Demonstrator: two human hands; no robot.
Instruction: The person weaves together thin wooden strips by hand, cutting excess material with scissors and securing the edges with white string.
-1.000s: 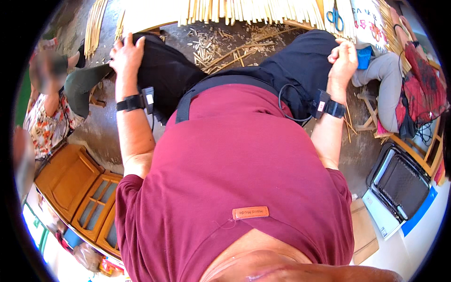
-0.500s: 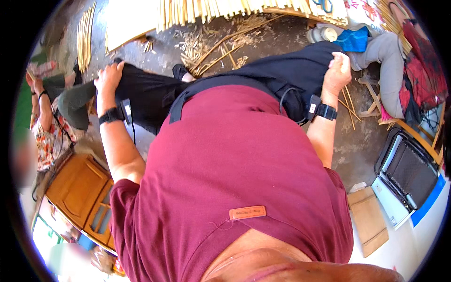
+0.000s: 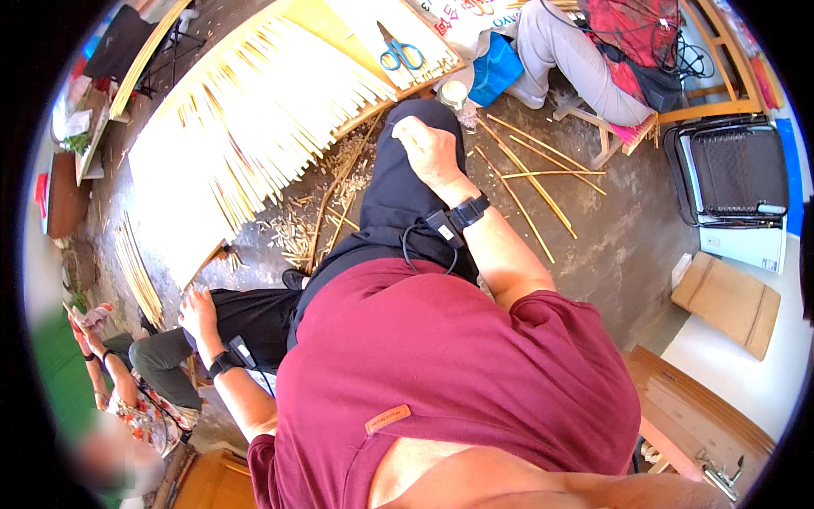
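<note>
My left hand (image 3: 198,317) rests over the left knee of my black trousers (image 3: 254,318), its bent fingers apart near the lower corner of a sloping board (image 3: 174,204). My right hand (image 3: 426,151) lies on my right knee, fingers curled; whatever is under the fingertips is hidden. Just beyond it, a pale cup (image 3: 452,93) stands below the board's edge. Many thin bamboo sticks (image 3: 280,110) are laid in rows on the board, with blue-handled scissors (image 3: 401,56) at its upper right.
Another person's hands (image 3: 86,331) hold something small at left. A seated person's grey-clad leg (image 3: 551,47) is at upper right, beside a blue cloth (image 3: 496,68). Loose sticks (image 3: 534,182) and chips lie on the floor. A folded black chair (image 3: 727,170) and cardboard (image 3: 725,301) lean at right.
The view has swung round, bringing more of the board and right-hand floor into sight. Both my hands remain at my knees; in the picture the left sits lower, the right higher.
</note>
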